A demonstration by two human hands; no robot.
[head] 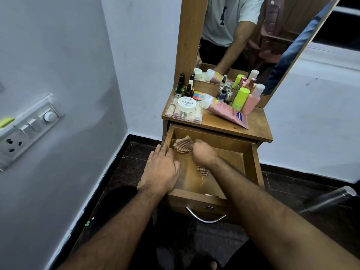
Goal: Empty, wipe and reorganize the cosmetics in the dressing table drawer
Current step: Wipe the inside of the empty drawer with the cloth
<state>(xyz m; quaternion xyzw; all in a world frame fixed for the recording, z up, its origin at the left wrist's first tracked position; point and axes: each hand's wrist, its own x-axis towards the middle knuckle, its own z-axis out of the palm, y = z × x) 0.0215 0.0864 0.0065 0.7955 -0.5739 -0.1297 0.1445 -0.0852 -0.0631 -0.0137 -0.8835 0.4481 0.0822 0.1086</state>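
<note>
The wooden drawer is pulled out under the dressing table top, and I see no cosmetics inside it. My right hand grips a striped pinkish cloth against the drawer's far left corner; a tail of the cloth shows below my wrist. My left hand rests flat on the drawer's left side wall, fingers straight. The cosmetics stand on the table top: a clear box of small bottles, a white nail polish jar, a pink tube, a green bottle and a pink bottle.
Nail polish bottles and small spray bottles line the mirror base. A metal handle hangs on the drawer front. A wall with a switchboard is close on the left, dark floor below, a chair leg at right.
</note>
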